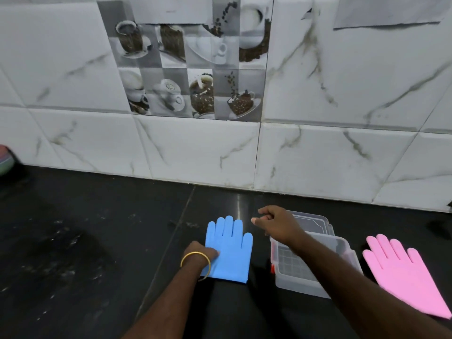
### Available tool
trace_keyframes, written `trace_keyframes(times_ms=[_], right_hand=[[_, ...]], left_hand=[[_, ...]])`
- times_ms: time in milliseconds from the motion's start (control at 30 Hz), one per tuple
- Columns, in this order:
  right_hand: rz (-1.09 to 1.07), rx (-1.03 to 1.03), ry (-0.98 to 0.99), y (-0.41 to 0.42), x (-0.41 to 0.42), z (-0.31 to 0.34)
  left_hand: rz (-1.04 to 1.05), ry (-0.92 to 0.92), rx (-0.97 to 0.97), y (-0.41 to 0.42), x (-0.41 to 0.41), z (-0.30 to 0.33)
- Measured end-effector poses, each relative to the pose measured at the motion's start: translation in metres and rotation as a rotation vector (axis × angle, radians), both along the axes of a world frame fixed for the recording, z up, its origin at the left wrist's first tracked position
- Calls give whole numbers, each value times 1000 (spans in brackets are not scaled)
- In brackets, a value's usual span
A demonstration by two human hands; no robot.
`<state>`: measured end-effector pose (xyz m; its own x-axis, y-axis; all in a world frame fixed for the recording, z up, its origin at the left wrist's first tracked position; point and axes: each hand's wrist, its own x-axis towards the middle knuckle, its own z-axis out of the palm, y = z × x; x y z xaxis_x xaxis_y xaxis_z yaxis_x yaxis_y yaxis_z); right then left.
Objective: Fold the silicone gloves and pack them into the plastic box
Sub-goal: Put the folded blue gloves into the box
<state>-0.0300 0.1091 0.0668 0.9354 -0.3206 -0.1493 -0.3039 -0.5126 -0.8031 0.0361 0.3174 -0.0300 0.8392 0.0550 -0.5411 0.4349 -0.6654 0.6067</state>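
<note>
A blue silicone glove point(231, 248) lies flat on the black counter, fingers pointing to the wall. My left hand point(201, 254) rests on the glove's left edge near the cuff, fingers pressing it down. My right hand point(276, 223) hovers just right of the blue fingertips, fingers loosely curled and holding nothing. A clear plastic box point(303, 277) stands open to the right, partly hidden under my right forearm, its lid point(315, 222) behind it. A pink silicone glove point(403, 270) lies flat further right.
The black counter point(97, 253) runs back to a marble-tiled wall point(195, 148). A pink and green object point(5, 159) shows at the far left edge. A dark object point(440, 228) sits at the right edge.
</note>
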Motion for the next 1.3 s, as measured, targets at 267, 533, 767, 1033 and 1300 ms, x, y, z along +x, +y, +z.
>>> trace_keyframes(times_ms=[267,533,767,1033,1300], right_hand=[[127,150,278,24,-11,8],[245,698,581,29,-27,4],[-297,1330,-272,14,-9,21],[-492,1271,-407,-34,-18,49],[-383,1293,-286,-63,-42,71]], left_hand=[[90,208,-546,-16,12,34],[220,41,-913,-49,13,93],[250,-29,-1229,-99,-10,126],[219,21,-1371,-138,-46,110],[168,540,-1408,-206,-101,84]])
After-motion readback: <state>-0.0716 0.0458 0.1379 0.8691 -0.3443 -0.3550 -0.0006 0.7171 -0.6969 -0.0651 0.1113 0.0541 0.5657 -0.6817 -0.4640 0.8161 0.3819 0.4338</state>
